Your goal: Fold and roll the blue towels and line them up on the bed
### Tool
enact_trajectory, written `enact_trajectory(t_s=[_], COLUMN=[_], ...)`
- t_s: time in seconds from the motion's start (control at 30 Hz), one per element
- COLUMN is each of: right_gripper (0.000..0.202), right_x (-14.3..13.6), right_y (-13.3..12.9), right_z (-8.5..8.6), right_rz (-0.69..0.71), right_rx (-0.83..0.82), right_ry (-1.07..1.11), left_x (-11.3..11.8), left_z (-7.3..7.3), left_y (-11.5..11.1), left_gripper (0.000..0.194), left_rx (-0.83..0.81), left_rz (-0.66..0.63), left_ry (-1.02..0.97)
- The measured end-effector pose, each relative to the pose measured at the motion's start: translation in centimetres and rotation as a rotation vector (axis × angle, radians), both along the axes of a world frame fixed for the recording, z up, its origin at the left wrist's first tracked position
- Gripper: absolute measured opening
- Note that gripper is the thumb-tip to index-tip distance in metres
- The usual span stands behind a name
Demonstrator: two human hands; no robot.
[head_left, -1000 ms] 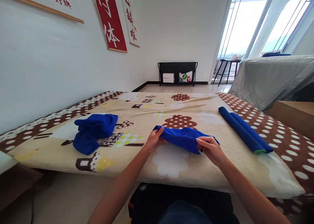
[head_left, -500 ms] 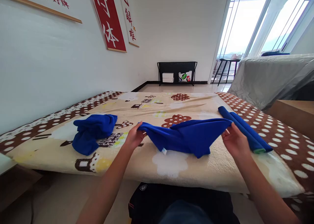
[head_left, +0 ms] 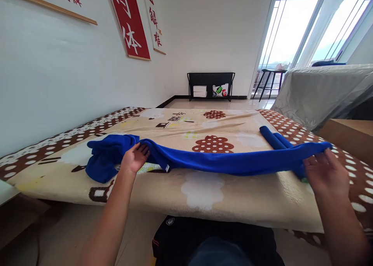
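A blue towel [head_left: 227,163] hangs stretched in a long band between my two hands, above the near part of the bed. My left hand [head_left: 135,157] is closed on its left end, and a small white tag shows near there. My right hand [head_left: 328,170] grips the right end, slightly blurred. Just left of my left hand lies a crumpled blue cloth [head_left: 107,155] on the blanket. Two rolled blue towels [head_left: 272,137] lie side by side at the right, partly hidden behind the stretched towel and my right hand.
A cream patterned blanket [head_left: 204,188] with brown polka-dot borders covers the bed. A black rack [head_left: 211,83] stands by the far wall. To the right are a plastic-covered piece of furniture [head_left: 323,91], a cardboard box [head_left: 349,137] and a black stool [head_left: 269,83].
My hands have moved apart, left hand leftward and right hand rightward. The towel, sagging and bunched before, is now pulled into a long band that crosses over the rolled towels.
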State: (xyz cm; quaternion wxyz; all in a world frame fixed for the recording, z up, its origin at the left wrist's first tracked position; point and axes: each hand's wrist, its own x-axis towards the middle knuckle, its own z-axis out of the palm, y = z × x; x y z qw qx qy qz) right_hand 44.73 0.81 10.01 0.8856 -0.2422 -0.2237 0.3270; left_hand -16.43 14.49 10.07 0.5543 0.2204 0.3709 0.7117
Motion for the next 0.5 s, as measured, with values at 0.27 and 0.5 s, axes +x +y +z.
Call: enact_trajectory(t_s=[0.27, 0.5], right_gripper=[0.012, 0.007], right_x=[0.8, 1.3], right_y=[2.2, 2.4], right_z=[-3.9, -5.6], right_rz=[0.04, 0.184], right_rx=[-0.448, -0.569], right_ry=[0.073, 0.077], left_x=[4.1, 8.0], left_z=[-4.4, -5.1], left_y=[-0.3, -2.1], left_gripper=[0.035, 0.04], left_rx=[-0.077, 0.061], left_rz=[-0.188, -0.088], left_ry=[0.879, 1.271])
